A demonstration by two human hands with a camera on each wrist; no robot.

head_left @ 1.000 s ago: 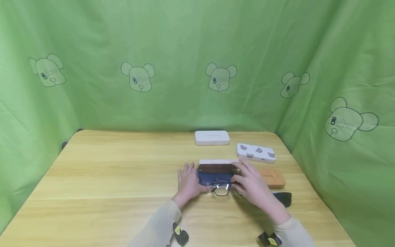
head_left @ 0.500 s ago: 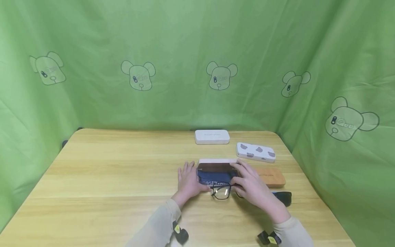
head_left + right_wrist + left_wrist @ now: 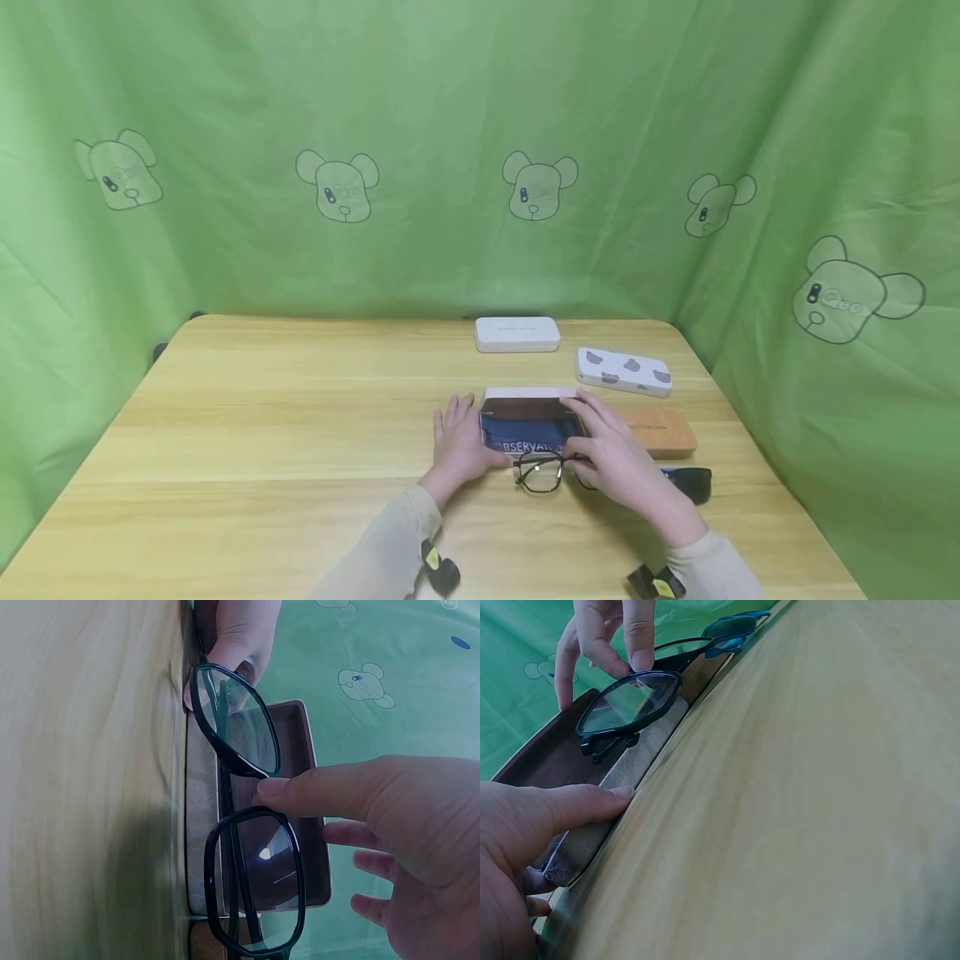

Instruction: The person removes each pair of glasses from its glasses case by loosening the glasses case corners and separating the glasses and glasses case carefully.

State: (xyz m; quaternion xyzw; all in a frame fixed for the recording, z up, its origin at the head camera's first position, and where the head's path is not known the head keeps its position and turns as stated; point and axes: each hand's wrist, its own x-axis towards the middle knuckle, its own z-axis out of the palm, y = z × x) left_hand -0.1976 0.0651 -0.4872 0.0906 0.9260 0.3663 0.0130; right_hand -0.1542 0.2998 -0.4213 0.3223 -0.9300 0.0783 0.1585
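Observation:
My right hand point(image 3: 615, 454) pinches a pair of black-framed glasses point(image 3: 540, 473) by the bridge. The lenses hang at the near edge of an opened glasses case point(image 3: 528, 392), with the temples folded behind them in the right wrist view. Inside the case lies a dark blue cloth point(image 3: 513, 432) with white lettering; the lid stands raised behind it, brown within. My left hand point(image 3: 459, 447) holds the left end of this case, the thumb along its front side and the fingers spread at the end. My right index finger reaches toward the lid's upper right corner.
A closed white glasses case point(image 3: 517, 334) is at the table's back edge. Right of it lies a white case with grey patches point(image 3: 624, 372). An orange-brown case point(image 3: 662, 433) and dark sunglasses point(image 3: 692, 484) sit beyond my right hand. Green curtains surround the table point(image 3: 262, 467).
The glasses have come slightly down and toward me, so more of the cloth's lettering shows behind them. Both hands stay almost where they were.

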